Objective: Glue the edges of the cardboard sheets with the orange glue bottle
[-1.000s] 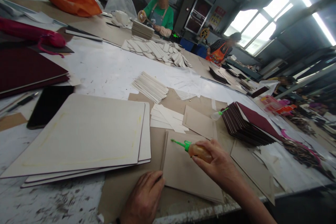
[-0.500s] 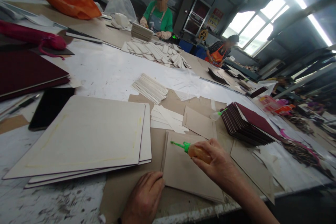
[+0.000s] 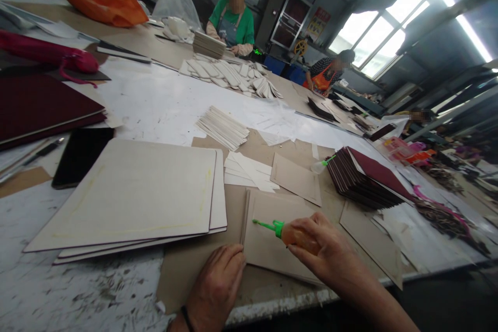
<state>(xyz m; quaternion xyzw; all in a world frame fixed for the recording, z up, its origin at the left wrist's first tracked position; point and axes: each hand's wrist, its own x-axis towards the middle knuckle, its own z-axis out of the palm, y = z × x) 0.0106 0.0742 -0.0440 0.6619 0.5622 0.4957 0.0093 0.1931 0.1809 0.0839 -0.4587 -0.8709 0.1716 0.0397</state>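
Observation:
My right hand (image 3: 324, 249) is closed round a small glue bottle (image 3: 290, 233) with amber glue and a green nozzle that points left, just above a brown cardboard sheet (image 3: 272, 218). My left hand (image 3: 218, 288) rests with curled fingers on the near left corner of that sheet, pressing it to the table. The sheet lies near the table's front edge (image 3: 280, 306).
A stack of large pale boards (image 3: 132, 197) lies to the left, white strips (image 3: 223, 127) and paper pieces (image 3: 249, 171) behind. A dark red stack (image 3: 365, 176) with a second glue bottle (image 3: 322, 164) sits right. A phone (image 3: 80, 155) lies left. Two people work at the far side.
The view has shifted slightly; the glue bottle and my right hand have come a little nearer to me along the sheet's left edge. My left hand stays on the corner.

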